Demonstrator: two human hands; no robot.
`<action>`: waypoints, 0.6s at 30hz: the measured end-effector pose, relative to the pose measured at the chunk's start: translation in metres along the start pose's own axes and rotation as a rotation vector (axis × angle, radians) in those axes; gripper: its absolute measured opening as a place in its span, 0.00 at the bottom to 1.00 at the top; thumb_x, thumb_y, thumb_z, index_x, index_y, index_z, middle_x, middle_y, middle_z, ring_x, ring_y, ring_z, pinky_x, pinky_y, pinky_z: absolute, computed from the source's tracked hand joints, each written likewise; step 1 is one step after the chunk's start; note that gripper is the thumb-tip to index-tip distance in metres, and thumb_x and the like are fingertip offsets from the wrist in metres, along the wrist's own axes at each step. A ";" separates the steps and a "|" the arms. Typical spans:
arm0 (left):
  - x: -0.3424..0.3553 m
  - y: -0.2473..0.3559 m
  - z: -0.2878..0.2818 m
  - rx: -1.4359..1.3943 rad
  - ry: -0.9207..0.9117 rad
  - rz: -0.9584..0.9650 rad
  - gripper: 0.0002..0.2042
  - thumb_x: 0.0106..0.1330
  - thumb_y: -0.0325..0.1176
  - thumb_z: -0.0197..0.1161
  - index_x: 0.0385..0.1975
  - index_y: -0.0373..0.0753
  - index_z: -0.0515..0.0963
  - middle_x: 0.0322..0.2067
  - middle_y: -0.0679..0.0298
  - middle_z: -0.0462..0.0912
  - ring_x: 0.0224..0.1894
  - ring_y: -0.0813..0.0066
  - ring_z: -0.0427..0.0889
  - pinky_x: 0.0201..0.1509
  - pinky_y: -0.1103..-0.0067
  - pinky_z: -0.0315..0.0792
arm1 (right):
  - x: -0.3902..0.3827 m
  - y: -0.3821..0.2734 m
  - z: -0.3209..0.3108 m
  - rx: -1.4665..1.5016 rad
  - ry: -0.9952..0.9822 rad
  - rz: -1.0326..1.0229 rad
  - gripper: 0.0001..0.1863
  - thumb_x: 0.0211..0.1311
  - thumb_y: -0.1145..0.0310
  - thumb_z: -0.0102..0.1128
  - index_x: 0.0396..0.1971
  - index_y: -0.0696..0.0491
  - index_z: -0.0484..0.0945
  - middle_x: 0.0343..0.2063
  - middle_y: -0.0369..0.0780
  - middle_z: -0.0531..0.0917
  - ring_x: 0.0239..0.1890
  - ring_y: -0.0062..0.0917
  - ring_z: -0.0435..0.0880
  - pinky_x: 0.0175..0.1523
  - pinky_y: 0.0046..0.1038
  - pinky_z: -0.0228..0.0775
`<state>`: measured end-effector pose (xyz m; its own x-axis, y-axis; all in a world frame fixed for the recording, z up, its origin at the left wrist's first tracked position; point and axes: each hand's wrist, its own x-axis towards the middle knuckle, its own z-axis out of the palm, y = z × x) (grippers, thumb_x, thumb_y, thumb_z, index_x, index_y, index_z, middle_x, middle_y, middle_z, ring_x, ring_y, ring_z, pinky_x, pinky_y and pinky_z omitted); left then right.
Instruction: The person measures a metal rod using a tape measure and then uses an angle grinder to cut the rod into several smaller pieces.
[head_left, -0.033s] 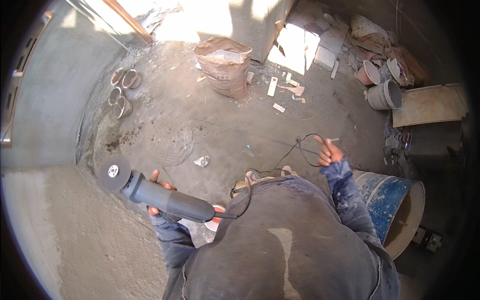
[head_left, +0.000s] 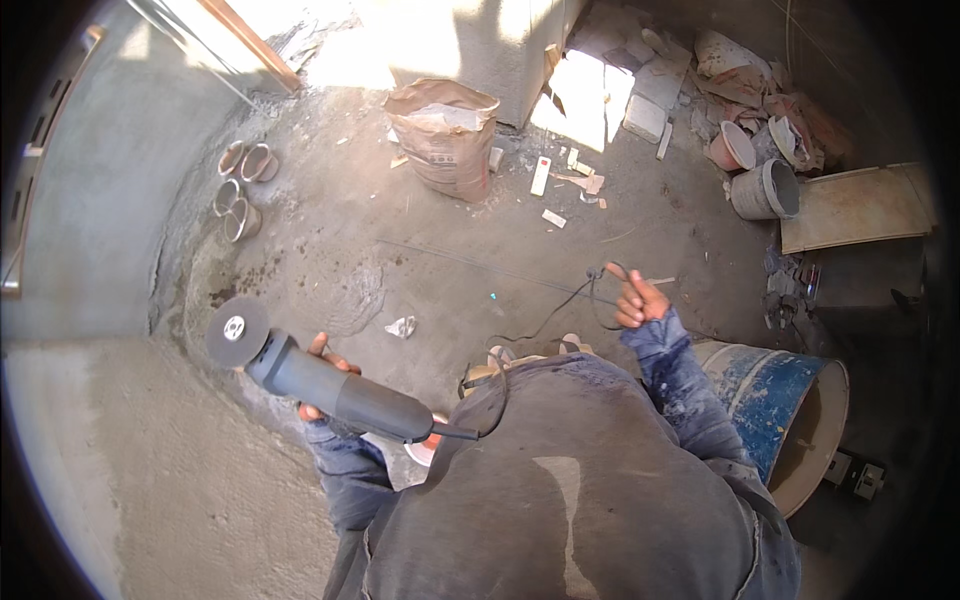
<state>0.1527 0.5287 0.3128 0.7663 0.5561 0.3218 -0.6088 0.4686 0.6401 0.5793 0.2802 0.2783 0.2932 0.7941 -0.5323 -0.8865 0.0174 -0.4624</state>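
Note:
At the left I hold a grey angle grinder [head_left: 335, 388], its round disc [head_left: 237, 331] at the far left end. My left hand [head_left: 322, 350] is wrapped round the body from beneath, so part of the palm is hidden. A dark power cord [head_left: 500, 405] leaves the grinder's rear end and runs along my front. My right hand [head_left: 640, 300], out to the right, has its fingers curled on a loop of the cord [head_left: 598, 290], with the index finger extended along it. A knot or tangle shows beside that fingertip. Between my arms hangs a dusty dark garment.
An open brown sack [head_left: 445, 140] stands ahead on the concrete floor. Several small buckets [head_left: 242, 220] are at the left. A blue and white drum [head_left: 770, 410] lies at my right. Rubble, more buckets [head_left: 766, 190] and a board [head_left: 860, 207] fill the far right.
My right hand has shifted slightly left and nearer the middle with the cord loop, which has narrowed. The grinder has moved a little to the right; its disc stays at the left.

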 end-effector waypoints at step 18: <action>0.148 -0.095 0.003 0.096 -0.309 -0.293 0.34 0.37 0.41 0.69 0.45 0.26 0.68 0.35 0.53 0.76 0.36 0.66 0.76 0.34 0.78 0.70 | 0.090 -0.001 0.173 0.322 -0.229 -0.371 0.06 0.60 0.73 0.47 0.35 0.59 0.69 0.24 0.36 0.71 0.22 0.21 0.68 0.27 0.25 0.63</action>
<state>0.3246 0.5644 0.3015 0.9383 0.1706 0.3008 -0.3455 0.5021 0.7928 0.5451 0.4562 0.3536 0.5535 0.8108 -0.1903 -0.8139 0.4782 -0.3300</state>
